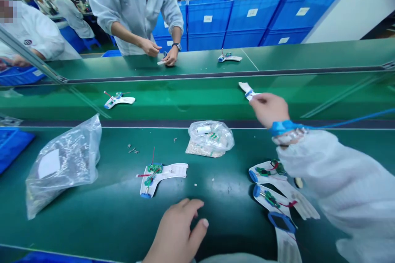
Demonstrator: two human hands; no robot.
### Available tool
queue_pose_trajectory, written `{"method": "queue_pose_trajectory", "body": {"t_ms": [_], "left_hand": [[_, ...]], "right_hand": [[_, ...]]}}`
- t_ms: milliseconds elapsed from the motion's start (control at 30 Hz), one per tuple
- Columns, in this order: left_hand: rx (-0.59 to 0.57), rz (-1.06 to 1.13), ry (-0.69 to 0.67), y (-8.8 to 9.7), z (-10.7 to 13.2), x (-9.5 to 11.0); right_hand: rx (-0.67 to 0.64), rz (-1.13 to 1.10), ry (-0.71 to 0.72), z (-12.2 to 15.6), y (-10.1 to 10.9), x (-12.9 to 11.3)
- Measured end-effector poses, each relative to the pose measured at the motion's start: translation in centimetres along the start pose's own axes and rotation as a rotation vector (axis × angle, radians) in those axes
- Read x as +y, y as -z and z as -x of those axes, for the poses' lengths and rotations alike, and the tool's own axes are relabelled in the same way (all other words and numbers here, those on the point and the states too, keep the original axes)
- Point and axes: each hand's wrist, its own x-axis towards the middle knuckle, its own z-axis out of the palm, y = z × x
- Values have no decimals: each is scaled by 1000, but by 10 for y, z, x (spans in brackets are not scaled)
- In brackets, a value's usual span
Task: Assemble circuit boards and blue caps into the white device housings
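My right hand reaches out over the green conveyor belt, fingers closed on a white handheld-device shell with a blue part. Part of that shell is hidden by the fingers. My left hand is near the bench's front edge, empty, with thumb and fingers apart. Just beyond it lies a white half-shell with green circuit boards, a blue end and red wires. Below my right forearm lie two similar half-shells, an upper one and a lower one, beside a blue-framed part.
A clear plastic bag stands at left; a smaller bag of parts lies mid-bench. Small screws are scattered between. Another half-shell rests on the belt. Opposite, a co-worker handles a part. A blue cord runs from my right wrist.
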Motion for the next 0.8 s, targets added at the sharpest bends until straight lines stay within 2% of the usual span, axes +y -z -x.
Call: {"method": "queue_pose_trajectory", "body": {"t_ms": [100,200,300,400,467,533,667,733,800], "left_hand": [[50,116,43,-7,2,-10],[161,368,70,-13,1,-19],[232,573,131,-19,-1,-28],[281,794,227,-27,-3,-40],[334,993,292,-33,-5,-47],[397,1187,300,-37,-8,-51],[498,1568,136,-38,-11,-53],[521,1773,56,-33,-11,-57],[542,1887,15,-25,-9,-67]], "right_hand": [[-314,-35,317,60,-21,-41],[-633,-35,611,121,-53,-87],[-771,52,690,152,-87,-112],[-846,128,662,156,-106,-116],[-910,136,643,157,-103,-113],[-969,107,642,163,-90,-111],[-1048,-20,650,188,-61,-111],[-1112,-95,683,192,-58,-116],[-1180,-102,760,184,-68,-124]]}}
